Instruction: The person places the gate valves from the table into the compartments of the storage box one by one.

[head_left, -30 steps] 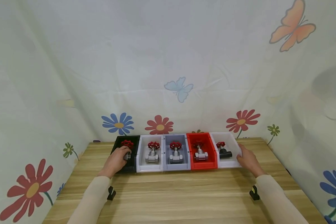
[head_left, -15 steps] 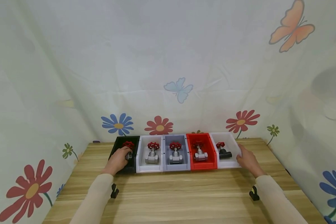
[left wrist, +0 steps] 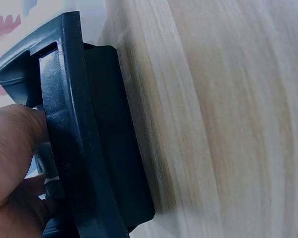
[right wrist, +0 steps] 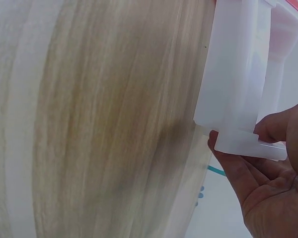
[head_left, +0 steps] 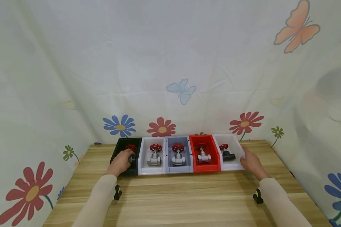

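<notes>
In the head view my left hand [head_left: 120, 163] reaches into the black bin [head_left: 127, 172] at the row's left end. Its fingers grip a gate valve [head_left: 132, 158] with a red handwheel; the hand covers part of the valve body. In the left wrist view the thumb [left wrist: 27, 121] is inside the bin's front wall, and little of the metal shows. My right hand [head_left: 251, 161] holds the outer side of the white bin [head_left: 235, 138] at the right end. The right wrist view shows its thumb [right wrist: 273, 126] over the rim and fingers beneath. A black-bodied valve [head_left: 228, 155] lies in that bin.
Between them stand a white bin [head_left: 152, 170], a grey bin [head_left: 179, 169] and a red bin [head_left: 206, 167], each holding a metal valve with a red handwheel. All stand on a wooden table [head_left: 187, 198], before a flower-printed curtain [head_left: 147, 63].
My left hand has shifted slightly right and down inside the black bin, with the gate valve moving along. The right hand keeps its hold on the white bin.
</notes>
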A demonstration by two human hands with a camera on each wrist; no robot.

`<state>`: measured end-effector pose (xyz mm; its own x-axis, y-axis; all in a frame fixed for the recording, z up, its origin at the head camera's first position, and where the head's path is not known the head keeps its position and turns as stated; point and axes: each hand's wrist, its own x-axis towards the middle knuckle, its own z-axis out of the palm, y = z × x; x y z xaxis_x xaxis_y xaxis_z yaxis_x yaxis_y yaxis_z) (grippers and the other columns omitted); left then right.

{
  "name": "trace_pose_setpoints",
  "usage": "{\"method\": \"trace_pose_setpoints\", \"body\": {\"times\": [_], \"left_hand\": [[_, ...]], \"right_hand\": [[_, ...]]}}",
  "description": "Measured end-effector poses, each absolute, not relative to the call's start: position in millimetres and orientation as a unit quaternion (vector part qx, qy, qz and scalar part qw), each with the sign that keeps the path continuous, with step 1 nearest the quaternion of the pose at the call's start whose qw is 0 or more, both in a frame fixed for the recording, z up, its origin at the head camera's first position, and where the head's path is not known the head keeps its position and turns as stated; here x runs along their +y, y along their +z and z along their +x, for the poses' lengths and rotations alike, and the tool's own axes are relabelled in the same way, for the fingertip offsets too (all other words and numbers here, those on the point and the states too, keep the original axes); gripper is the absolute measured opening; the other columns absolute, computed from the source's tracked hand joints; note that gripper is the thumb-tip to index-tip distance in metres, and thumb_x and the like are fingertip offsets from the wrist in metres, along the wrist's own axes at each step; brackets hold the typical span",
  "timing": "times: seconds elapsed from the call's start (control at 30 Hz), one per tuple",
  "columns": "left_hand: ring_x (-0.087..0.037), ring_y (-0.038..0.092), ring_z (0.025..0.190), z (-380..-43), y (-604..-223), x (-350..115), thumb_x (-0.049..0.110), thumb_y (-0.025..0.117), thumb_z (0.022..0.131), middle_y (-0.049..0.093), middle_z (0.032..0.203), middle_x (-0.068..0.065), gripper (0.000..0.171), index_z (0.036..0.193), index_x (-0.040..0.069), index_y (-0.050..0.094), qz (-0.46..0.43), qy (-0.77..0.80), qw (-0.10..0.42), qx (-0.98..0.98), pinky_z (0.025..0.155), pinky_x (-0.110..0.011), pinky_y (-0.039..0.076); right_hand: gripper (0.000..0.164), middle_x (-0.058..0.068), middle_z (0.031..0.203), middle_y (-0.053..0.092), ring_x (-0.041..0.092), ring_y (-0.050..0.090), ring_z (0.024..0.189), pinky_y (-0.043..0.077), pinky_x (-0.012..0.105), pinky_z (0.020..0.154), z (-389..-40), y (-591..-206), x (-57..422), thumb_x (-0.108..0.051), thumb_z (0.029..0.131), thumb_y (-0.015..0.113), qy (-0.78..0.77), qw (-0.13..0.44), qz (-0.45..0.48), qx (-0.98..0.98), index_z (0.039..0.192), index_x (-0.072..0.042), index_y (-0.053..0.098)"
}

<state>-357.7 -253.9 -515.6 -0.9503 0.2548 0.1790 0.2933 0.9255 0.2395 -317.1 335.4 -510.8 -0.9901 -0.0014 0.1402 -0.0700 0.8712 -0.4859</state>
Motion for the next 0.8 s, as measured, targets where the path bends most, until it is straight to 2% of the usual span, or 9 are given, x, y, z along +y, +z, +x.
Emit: {"method": "trace_pose_setpoints", "body": {"times": [0.37,0.8], "left_hand": [[-0.038,0.063,0.104,-356.4,-515.7,-252.0,-0.014,0.066,0.071,0.066,0.117,-0.014,0.044,0.112,0.001,0.070,-0.162,-0.120,0.064,-0.977,0.096,-0.051,0.050],[-0.038,0.057,0.118,-350.3,-511.9,-251.6,-0.011,0.065,0.076,0.060,0.135,-0.016,0.048,0.121,0.005,0.068,-0.142,-0.098,0.009,-0.985,0.103,-0.054,0.046]], "right_hand": [[0.059,0.042,0.115,0.058,0.049,0.063,0.094,0.052,0.060,0.077,-318.1,-514.3,336.9,-0.005,0.088,0.054,0.248,0.079,0.018,-0.965,0.142,0.011,0.035],[0.059,0.042,0.114,0.059,0.051,0.062,0.094,0.052,0.061,0.077,-318.8,-518.4,338.0,-0.004,0.088,0.055,0.253,0.092,0.027,-0.963,0.142,0.011,0.036]]}}
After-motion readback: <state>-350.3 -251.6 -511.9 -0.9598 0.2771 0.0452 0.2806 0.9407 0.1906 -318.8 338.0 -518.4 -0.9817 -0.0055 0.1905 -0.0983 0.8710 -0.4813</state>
